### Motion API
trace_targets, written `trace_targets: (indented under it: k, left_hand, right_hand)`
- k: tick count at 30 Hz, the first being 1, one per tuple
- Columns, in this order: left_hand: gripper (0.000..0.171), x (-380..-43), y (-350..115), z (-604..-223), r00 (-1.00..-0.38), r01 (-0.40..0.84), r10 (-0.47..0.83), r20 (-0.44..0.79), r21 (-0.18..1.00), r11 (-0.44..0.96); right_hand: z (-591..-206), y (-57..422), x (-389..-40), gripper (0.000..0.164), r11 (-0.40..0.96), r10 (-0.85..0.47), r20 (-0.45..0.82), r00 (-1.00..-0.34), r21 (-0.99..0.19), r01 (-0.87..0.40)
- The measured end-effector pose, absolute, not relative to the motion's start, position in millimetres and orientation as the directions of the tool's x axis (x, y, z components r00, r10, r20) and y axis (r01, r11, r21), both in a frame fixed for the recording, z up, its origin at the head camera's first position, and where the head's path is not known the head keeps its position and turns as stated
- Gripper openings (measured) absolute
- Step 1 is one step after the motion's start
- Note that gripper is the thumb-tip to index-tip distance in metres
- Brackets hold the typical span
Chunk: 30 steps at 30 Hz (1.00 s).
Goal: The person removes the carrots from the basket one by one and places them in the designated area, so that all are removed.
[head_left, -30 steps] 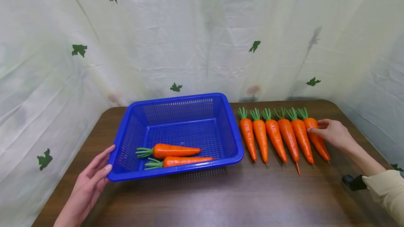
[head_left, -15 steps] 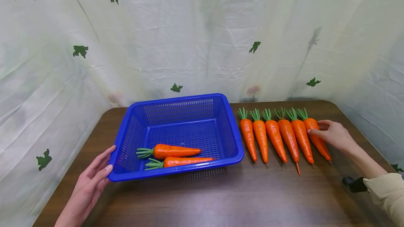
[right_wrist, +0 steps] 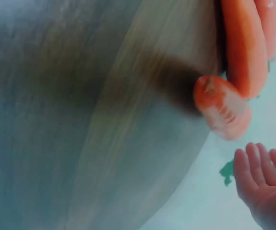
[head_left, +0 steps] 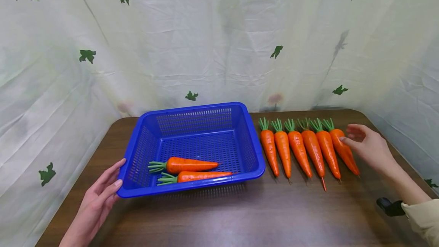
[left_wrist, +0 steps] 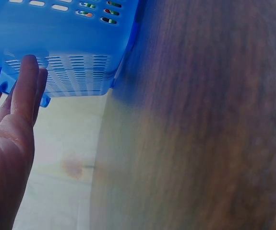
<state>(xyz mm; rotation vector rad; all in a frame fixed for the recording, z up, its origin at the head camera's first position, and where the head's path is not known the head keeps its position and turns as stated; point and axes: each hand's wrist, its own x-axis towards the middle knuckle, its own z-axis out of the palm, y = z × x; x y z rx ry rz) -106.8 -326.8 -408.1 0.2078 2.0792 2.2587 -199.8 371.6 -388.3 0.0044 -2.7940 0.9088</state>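
From where I stand, the right hand (head_left: 372,149) holds nothing; its fingers and thumb are parted beside the outermost glossy orange, green-topped carrot (head_left: 344,153) of six lying in a row on the brown wooden desk (head_left: 274,216). That smooth, tapering body could roll if nudged, and a careless sideways push might jostle its close neighbour. The left hand (head_left: 94,201) rests straight fingers against the left end of the blue perforated plastic basket (head_left: 190,186), where two more carrots lie; pressing too hard there could slide the basket into the row.
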Motion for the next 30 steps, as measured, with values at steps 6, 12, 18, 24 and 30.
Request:
trace_targets:
  k: [6,12,18,24,30]
  left_hand:
    - [0.051,-105,-326,-408,-0.987,0.062,0.143,0.075,0.994,-0.092]
    - [0.051,-105,-326,-407,-0.986,0.067,0.147,0.081,0.993,-0.099]
    - [0.051,-106,-326,-406,-0.989,0.044,0.139,0.057,0.994,-0.097]
    - [0.052,-107,-326,-406,-0.991,0.02,0.127,0.031,0.996,-0.082]
    - [0.052,-107,-325,-406,-0.993,0.014,0.119,0.021,0.998,-0.066]
  right_hand:
    - [-382,359,-192,0.058,0.783,0.024,0.251,-0.968,-0.607,-0.138]
    - [-378,346,-190,0.057,0.75,-0.019,0.278,-0.96,-0.631,-0.197]
    - [-377,330,-191,0.054,0.746,-0.061,0.301,-0.952,-0.619,-0.244]
    - [-374,313,-190,0.052,0.72,-0.106,0.329,-0.938,-0.626,-0.301]
    - [-373,295,-189,0.051,0.713,-0.14,0.377,-0.916,-0.603,-0.357]
